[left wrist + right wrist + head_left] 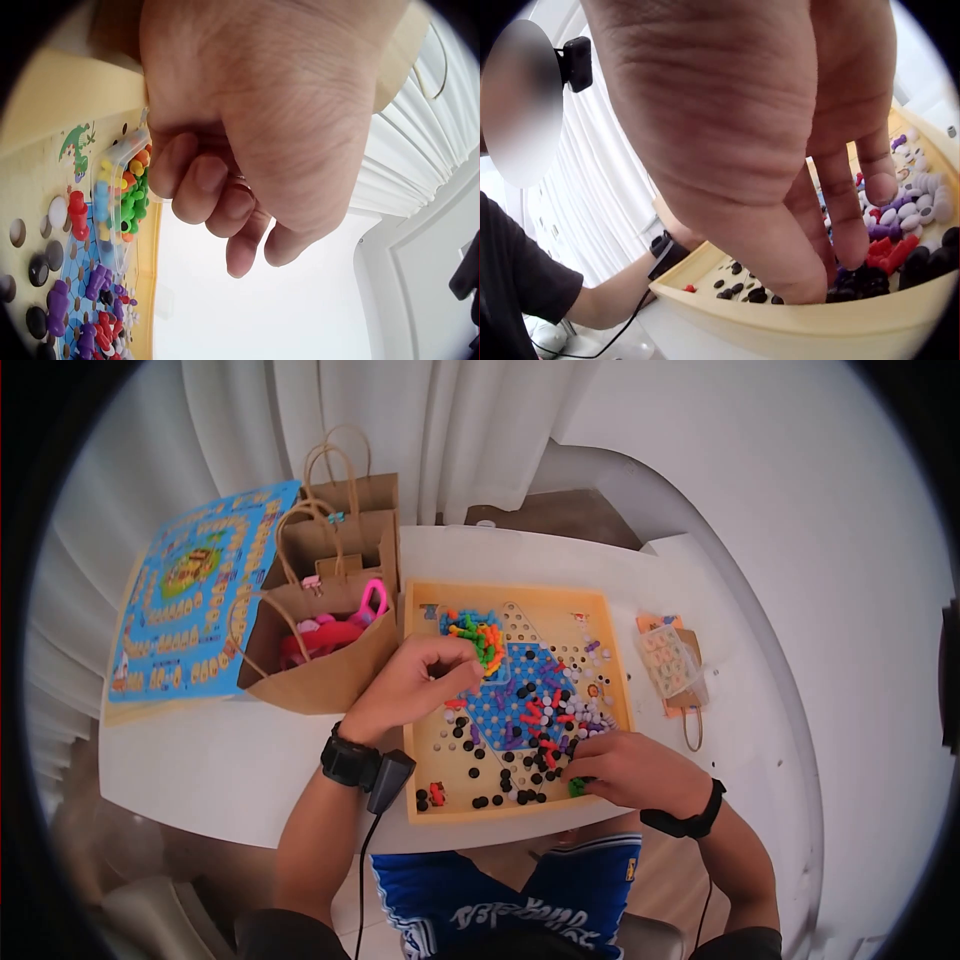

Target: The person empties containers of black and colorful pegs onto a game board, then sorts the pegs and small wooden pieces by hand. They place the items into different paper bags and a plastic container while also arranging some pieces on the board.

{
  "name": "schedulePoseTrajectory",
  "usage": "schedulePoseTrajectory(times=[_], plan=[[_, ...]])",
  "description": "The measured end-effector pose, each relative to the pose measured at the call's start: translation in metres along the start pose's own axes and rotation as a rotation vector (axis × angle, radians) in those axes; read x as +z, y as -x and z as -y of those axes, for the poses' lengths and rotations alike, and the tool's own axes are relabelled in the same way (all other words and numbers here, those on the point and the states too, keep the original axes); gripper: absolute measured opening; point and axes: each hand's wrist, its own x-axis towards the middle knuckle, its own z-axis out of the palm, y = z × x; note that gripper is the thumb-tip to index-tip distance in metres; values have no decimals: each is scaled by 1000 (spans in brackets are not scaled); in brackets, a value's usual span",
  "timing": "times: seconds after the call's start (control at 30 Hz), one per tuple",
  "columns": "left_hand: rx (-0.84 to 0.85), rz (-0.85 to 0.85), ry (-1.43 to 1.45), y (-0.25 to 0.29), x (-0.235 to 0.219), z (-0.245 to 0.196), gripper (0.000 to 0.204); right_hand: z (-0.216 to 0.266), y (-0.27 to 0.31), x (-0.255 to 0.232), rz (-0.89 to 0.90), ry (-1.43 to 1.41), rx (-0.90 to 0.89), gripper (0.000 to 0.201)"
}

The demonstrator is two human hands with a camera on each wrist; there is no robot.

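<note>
In the head view, my left hand (425, 675) hovers over the upper left of a wooden game tray (410, 710), beside a clear container of colored pegs. In the left wrist view, the container (112, 225) is left of the hand (255, 135); its fingers curl loosely, thumb and index tips apart, and nothing shows between them. My right hand (640, 770) reaches into the tray's near right corner, where green pieces (577, 787) lie at its fingertips. The right wrist view shows this hand (757, 127) with fingers extended down among the pieces; the thumb tip is hidden.
Black discs (475, 772), white discs and red and purple pegs lie scattered over the tray. Paper bags (335, 670) and a blue game sheet (190, 590) stand to the left. A small packet (670, 660) lies right of the tray. A cable hangs from the left wrist device (390, 780).
</note>
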Motion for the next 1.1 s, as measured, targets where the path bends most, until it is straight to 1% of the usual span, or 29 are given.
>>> schedulePoseTrajectory(times=[0.13,0.23,0.33,0.4,0.43,0.5,0.53,0.6,0.73,0.8,0.83,0.9,0.93,1.0,1.03,1.1], plan=[[13,17,22,1,1,-7,25,-2,-11,3,61,29,-36,24],[12,41,14,0,-1,-4,26,0,-15,5,72,27,-60,21],[21,53,6,-1,-2,1,26,5,-19,8,51,85,-45,18],[26,51,-2,-1,-2,2,27,8,-21,10,-52,142,-72,17],[14,55,11,-1,-1,2,27,8,-22,11,-45,143,-74,17],[5,53,29,-1,-1,2,27,6,-24,13,-99,200,-86,18],[4,49,21,-1,-1,3,27,4,-24,13,-94,203,-88,18],[4,39,12,-1,-2,2,27,1,-24,14,-145,223,-93,19],[-11,44,16,-1,-1,0,27,0,-23,15,-192,242,-102,20],[-14,41,17,0,-1,-1,27,0,-22,14,-181,80,-15,18],[-13,43,18,0,-1,-1,26,1,-25,12,-180,81,-18,18],[-12,46,17,0,-1,0,26,1,-34,2,-235,-31,-29,18],[20,18,42,0,0,4,27,0,-40,-4,-237,-33,-28,18],[52,2,61,-1,1,5,28,-1,-58,-17,-297,-95,78,17],[56,5,37,-1,-2,5,29,-3,-69,-23,-304,-98,83,17],[60,11,10,-1,-2,0,32,-10,-93,-35,-427,-181,67,16]])
